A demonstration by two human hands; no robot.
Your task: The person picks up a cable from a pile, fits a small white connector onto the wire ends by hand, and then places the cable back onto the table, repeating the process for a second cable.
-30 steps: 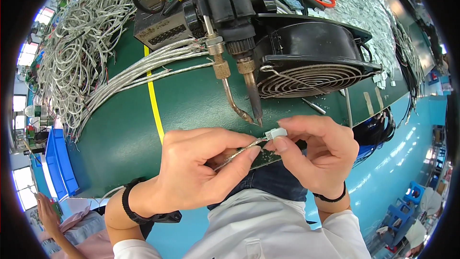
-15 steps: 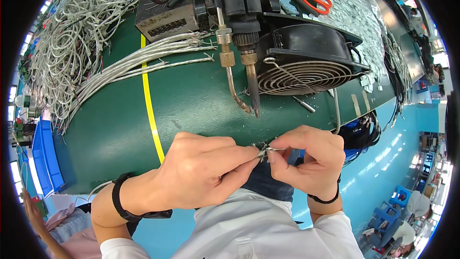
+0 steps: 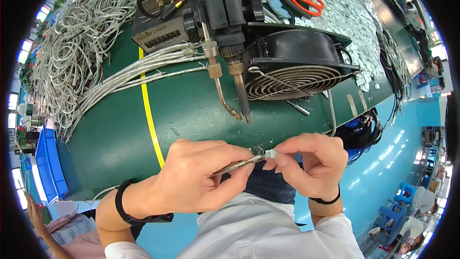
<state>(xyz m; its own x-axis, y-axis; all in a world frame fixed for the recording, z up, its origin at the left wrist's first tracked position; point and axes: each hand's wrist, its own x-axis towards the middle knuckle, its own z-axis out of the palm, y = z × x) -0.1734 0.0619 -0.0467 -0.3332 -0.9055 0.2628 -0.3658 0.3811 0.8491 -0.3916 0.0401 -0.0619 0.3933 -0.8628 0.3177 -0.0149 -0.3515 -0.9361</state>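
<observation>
L hand (image 3: 201, 175) pinches the silver cable (image 3: 237, 165), R hand (image 3: 316, 163) the small white plug (image 3: 271, 154) at its right end, prob. so the two line up steadily.

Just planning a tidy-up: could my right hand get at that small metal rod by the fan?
Probably yes: nothing seems to block the way across the green bench from your right hand to the metal rod, though that hand's grip holds the white connector.
</observation>
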